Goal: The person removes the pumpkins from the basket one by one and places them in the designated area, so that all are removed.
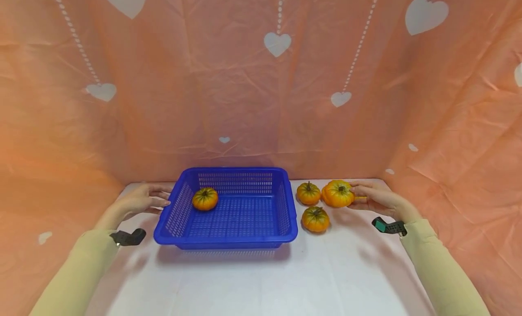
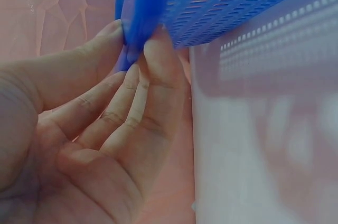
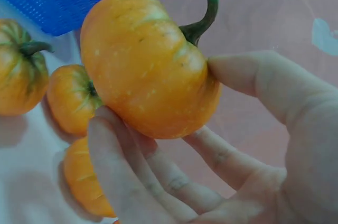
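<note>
A blue plastic basket [image 1: 228, 239] with perforated walls stands on the white table, one small orange pumpkin [image 1: 205, 199] lying inside near its left wall. My left hand [image 1: 140, 200] pinches the basket's left rim [image 2: 150, 2], thumb on one side and fingers on the other. To the right of the basket, my right hand [image 1: 377, 199] holds a yellow-orange pumpkin [image 3: 150, 71] between thumb and fingers. It is raised above other pumpkins, which it partly hides in the head view. Its dark green stem [image 3: 203, 20] points away from the palm.
Two more pumpkins, one at the back [image 1: 308, 193] and one nearer [image 1: 316, 219], sit beside the basket's right wall. In the right wrist view another pumpkin [image 3: 84, 176] lies partly behind my fingers. An orange curtain with white hearts [image 1: 277, 44] encloses the table's back and sides.
</note>
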### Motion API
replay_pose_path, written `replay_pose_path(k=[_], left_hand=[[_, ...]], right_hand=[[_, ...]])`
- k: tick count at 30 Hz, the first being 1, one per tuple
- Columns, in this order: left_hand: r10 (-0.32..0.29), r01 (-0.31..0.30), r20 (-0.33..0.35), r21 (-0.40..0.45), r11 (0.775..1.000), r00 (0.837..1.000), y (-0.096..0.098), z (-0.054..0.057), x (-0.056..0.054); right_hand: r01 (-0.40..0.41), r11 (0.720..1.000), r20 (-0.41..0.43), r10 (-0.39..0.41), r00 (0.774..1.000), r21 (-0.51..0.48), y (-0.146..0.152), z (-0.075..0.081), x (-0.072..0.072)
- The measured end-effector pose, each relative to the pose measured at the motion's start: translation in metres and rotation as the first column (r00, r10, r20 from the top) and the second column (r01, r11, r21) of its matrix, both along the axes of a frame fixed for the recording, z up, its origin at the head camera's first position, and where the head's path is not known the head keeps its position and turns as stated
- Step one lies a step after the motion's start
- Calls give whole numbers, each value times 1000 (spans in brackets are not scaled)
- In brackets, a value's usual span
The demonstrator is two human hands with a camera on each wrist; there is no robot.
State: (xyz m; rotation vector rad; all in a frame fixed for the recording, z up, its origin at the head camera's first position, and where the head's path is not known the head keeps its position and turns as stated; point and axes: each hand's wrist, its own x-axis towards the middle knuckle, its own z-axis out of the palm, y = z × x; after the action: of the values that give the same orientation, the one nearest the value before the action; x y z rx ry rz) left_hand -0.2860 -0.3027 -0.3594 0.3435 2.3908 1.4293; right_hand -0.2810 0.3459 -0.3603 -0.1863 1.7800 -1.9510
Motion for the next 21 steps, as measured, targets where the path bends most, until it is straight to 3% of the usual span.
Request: replay_pose_path(k=[11,21], left_hand=[[17,-17,7,-6,1000,1000,-3,-3,2],[-5,5,1,12,1000,1000,-2,-2,0]], right_hand=[[45,995,46,-49,998,86,4,-24,12],[60,996,60,-65,996,70,14,-40,14]])
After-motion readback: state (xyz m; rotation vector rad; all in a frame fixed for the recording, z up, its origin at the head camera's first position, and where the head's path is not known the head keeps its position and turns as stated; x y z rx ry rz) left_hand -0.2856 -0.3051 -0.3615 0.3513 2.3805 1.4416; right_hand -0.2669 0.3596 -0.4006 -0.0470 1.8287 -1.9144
